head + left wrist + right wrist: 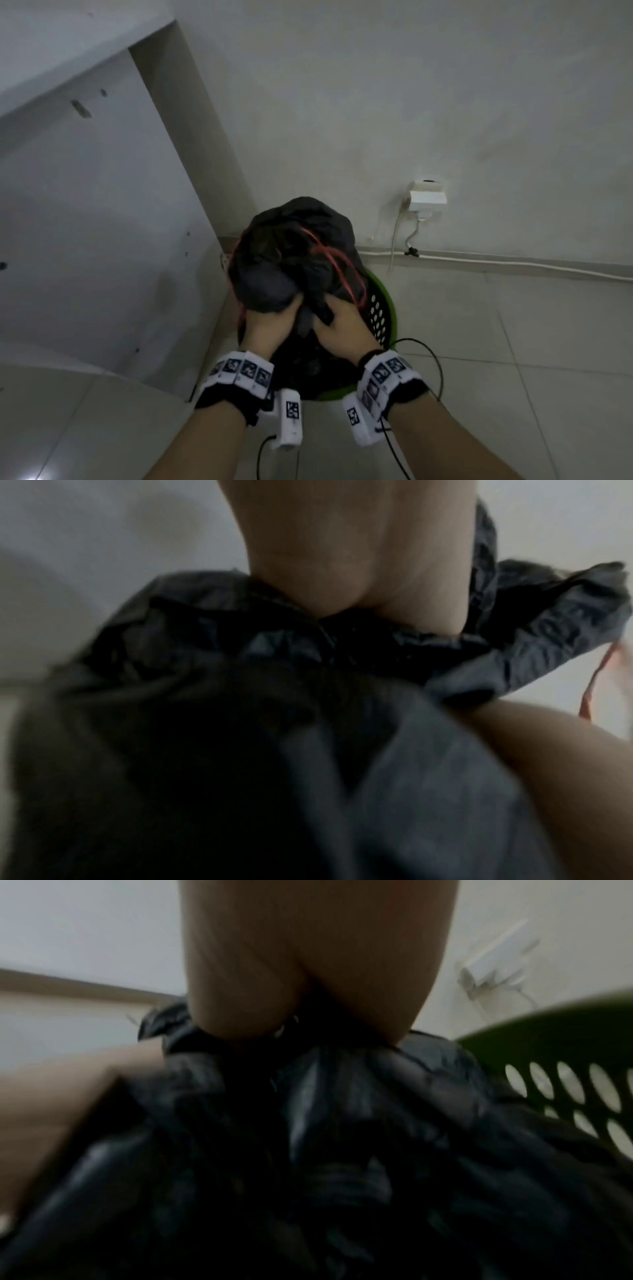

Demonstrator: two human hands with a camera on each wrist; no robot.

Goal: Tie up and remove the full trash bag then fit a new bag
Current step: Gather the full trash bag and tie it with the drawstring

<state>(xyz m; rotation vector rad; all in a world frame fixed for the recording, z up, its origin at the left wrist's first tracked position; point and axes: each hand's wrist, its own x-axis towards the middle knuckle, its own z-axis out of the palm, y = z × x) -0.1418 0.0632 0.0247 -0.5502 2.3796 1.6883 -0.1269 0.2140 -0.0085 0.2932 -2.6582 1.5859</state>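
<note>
To the left of the green bin [385, 315], a pale panel [85, 222] with small dark screw holes is seen rising from the tiled floor [513, 342], its lower edge just beside the bin. The black trash bag [291, 260] is seated in the bin, and its gathered top is raised above the bin's rim, leaning toward the wall [411, 102] behind it. A thin red drawstring [337, 263] is looped over the bunched plastic, one strand trailing down the bag's left side and another curving down on the side nearer the bin's perforated wall.

The left hand [270, 325] is closed on the bag at the left of the bin's opening, fingers buried in the plastic; in the left wrist view the bag [240, 737] is shown crumpled under the hand [359, 561], with a length of the drawstring [592, 680] hanging at the right edge. The right hand [342, 325] is placed just beside the left, nearly touching it, and a fold of the same plastic is gripped by it. In the right wrist view the bag [342, 1137] is pinched below the hand [308, 961], and the bin's holed green wall [565, 1069] lies to the right.

Right of the bin, a white socket [426, 197] is fixed low on the wall, with cables [479, 262] run along the skirting.
</note>
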